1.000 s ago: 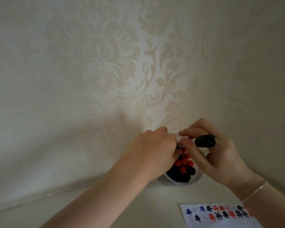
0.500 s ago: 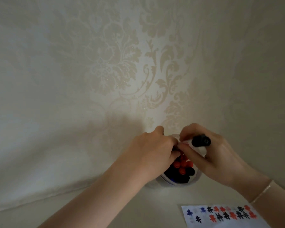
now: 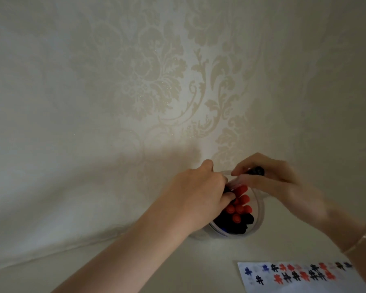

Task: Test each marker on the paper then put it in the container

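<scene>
A clear round container (image 3: 260, 208) stands on the pale table by the wall, packed with several red-, black- and blue-capped markers (image 3: 239, 208). My left hand (image 3: 199, 191) covers its left rim, with the fingers curled over the far edge and the thumb inside among the caps. My right hand (image 3: 283, 180) pinches a white-barrelled marker with a black cap (image 3: 257, 171). That marker lies almost level over the container's far rim, its barrel pointing left toward my left hand. The test paper (image 3: 300, 280) lies at the lower right, marked with red, black and blue scribbles.
A patterned cream wall (image 3: 156, 92) rises right behind the container. The pale tabletop (image 3: 199, 267) runs along the bottom of the view. A thin bracelet (image 3: 359, 242) circles my right wrist.
My right hand has brought the black-capped marker down and left, closer to the container's rim and my left hand. The left hand has stayed on the container.
</scene>
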